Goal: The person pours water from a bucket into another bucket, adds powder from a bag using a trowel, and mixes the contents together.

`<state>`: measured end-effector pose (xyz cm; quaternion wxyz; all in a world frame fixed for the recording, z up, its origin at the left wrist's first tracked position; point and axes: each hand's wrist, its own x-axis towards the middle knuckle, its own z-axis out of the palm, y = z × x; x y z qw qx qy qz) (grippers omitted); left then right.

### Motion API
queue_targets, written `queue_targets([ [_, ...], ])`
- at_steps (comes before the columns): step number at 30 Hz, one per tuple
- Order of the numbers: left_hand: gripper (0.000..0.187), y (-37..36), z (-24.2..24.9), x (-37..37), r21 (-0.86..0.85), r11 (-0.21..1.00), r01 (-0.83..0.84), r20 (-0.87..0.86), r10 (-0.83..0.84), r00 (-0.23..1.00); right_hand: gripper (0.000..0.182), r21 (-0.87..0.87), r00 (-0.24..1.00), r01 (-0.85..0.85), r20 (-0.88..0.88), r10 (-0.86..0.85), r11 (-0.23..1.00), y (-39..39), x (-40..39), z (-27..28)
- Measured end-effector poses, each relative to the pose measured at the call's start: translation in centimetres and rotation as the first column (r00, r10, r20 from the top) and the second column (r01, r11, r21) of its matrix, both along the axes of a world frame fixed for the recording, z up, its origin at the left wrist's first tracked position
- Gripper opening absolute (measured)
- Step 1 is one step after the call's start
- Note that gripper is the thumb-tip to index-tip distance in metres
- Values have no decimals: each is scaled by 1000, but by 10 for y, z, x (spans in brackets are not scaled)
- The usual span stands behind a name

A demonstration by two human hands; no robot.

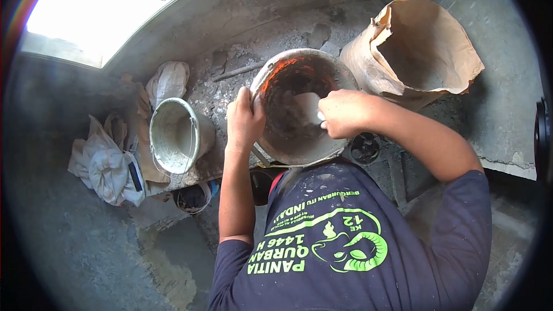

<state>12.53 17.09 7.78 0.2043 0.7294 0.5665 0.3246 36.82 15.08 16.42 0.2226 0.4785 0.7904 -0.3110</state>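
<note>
A large bucket, crusted with grey residue and showing orange streaks inside, tilts with its mouth facing me. My left hand is closed on its left rim, thumb near the edge. Inside the mouth, my right hand grips a trowel; the pale flat blade points left into the bucket. My fist hides most of the trowel's handle. Dark grey material coats the bucket's inner wall, and how much lies at the bottom is hard to make out.
An open paper sack stands at the upper right. Left of the bucket are a smaller pale bucket with a wire handle, and crumpled white sacks. A small container sits below. Rubble covers the ledge by the wall.
</note>
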Motion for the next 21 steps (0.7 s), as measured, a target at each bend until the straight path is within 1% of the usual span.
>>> queue_targets([
  [1, 27, 0, 1, 0, -21, 1000, 5, 3, -5, 1000, 27, -16, 999, 42, -12, -42, 999, 0, -5, -8],
  [2, 27, 1, 2, 0, -39, 999, 9, 6, -9, 1000, 27, -13, 999, 40, -6, -40, 999, 3, -5, -21],
  [4, 28, 0, 0, -2, -49, 999, -13, 8, 13, 1000, 27, -34, 999, 1, 53, 1, 999, 10, -7, -36],
  [5, 29, 1, 0, -6, -55, 998, -34, 3, 34, 999, 26, 14, 995, -13, 94, 12, 1000, 14, -5, -40],
  [6, 29, 3, -3, -11, -50, 998, -38, -3, 38, 999, 26, 20, 996, -17, 88, 15, 1000, 15, -10, -29],
  [8, 32, 6, -18, -24, 11, 996, -92, -74, 92, 993, 25, 16, 960, -89, 266, 82, 996, 19, -20, 4],
  [9, 32, 8, -24, -29, 17, 995, -100, -78, 101, 992, 24, 46, 963, -67, 265, 53, 997, 18, -22, 23],
  [10, 35, 8, -29, -34, -13, 990, -140, -61, 139, 988, 24, 51, 963, -77, 262, 61, 996, 16, -23, 25],
  [12, 37, 9, -31, -40, -49, 980, -194, -42, 192, 980, 24, 140, 971, -73, 236, 38, 987, 13, -17, 24],
  [13, 36, 10, -29, -41, -114, 970, -216, -47, 211, 976, 23, 97, 980, -53, 199, 33, 994, 14, -15, 21],
  [14, 36, 11, -27, -43, -175, 956, -234, -53, 228, 972, 23, 95, 979, -67, 199, 47, 993, 12, -11, 10],
  [15, 35, 13, -29, -47, -197, 949, -248, -85, 236, 968, 24, 231, 988, -33, 153, -3, 972, 8, -5, -5],
  [16, 35, 13, -24, -51, -196, 945, -263, -77, 252, 965, 26, 360, 994, 3, 102, -43, 933, 3, 0, -10],
  [17, 34, 10, -16, -56, -258, 929, -263, -91, 248, 964, 28, 382, 991, 75, 73, -111, 921, -6, 5, -11],
  [18, 34, 6, -6, -62, -319, 910, -264, -104, 243, 964, 28, 382, 993, 51, 82, -89, 923, -17, 12, -16],
  [19, 35, -2, 5, -74, -271, 927, -258, -130, 230, 964, 26, 521, 980, 196, -115, -160, 831, -31, 20, -26],
  [20, 34, -10, 20, -83, -178, 959, -221, -118, 202, 972, 25, 612, 928, 355, -321, -188, 707, -41, 21, -31],
  [21, 29, -19, 28, -98, -181, 963, -198, 92, 217, 972, 24, 711, 915, 383, -378, -139, 590, -51, 15, -27],
])
